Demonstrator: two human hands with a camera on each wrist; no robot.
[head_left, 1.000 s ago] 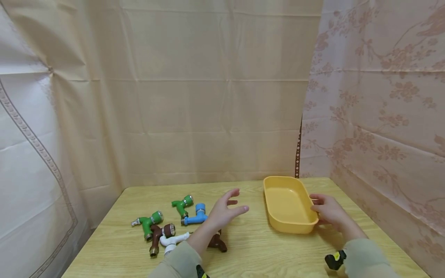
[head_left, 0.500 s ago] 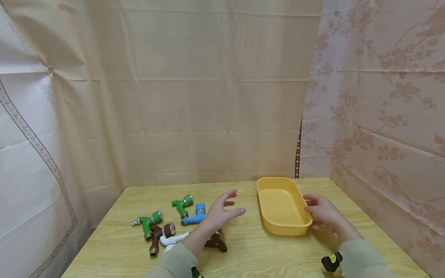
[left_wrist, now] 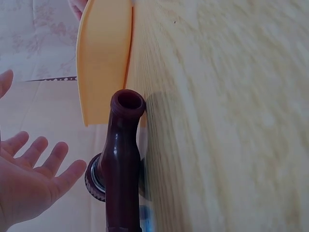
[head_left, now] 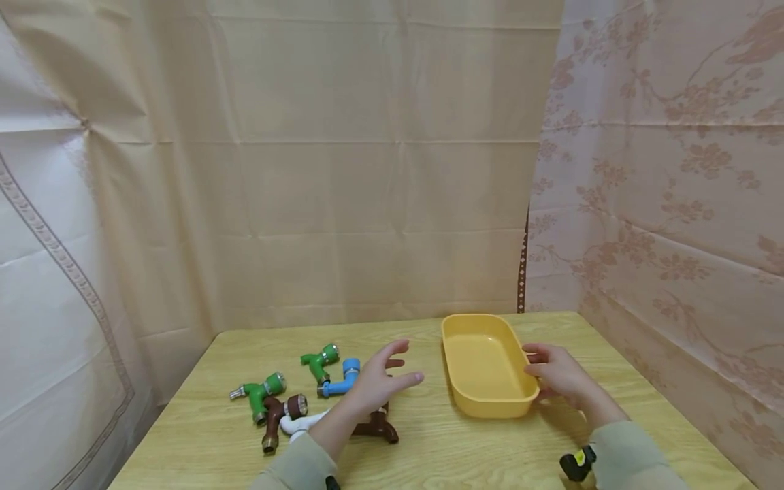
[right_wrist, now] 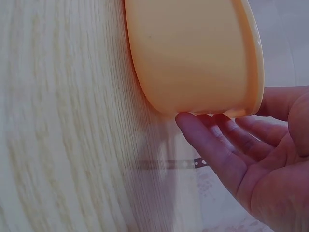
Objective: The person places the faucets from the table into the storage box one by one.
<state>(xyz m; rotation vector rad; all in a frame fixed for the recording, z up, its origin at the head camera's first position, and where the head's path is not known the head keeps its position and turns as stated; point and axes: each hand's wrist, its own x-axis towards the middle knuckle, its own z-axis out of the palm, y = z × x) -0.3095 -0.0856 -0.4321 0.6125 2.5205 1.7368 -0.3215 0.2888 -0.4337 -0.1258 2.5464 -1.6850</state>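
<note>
In the head view my left hand (head_left: 373, 384) hovers above the table with fingers spread, holding nothing. It is between a group of faucets and a yellow tray (head_left: 461, 400). Nearest below it lies a brown faucet (left_wrist: 121, 164), large in the left wrist view. My right hand (head_left: 563, 374) is at the tray's right side, with fairly straight fingertips touching the outer wall and the thumb by the rim. Left of my left hand lie a blue faucet (head_left: 339, 388), a white faucet (head_left: 300, 423), partly hidden by the forearm, another brown faucet (head_left: 275, 418) and two green faucets (head_left: 260, 395).
All of this stands on a wood-grain table (head_left: 478, 456). A beige curtain (head_left: 367, 170) hangs behind it, and a floral cloth (head_left: 674, 204) closes off the right side. Bare tabletop shows in front of the tray.
The yellow tray has slid left along the table with my right hand against its side. My left hand has drifted slightly left and lower, still spread. The faucets lie as before.
</note>
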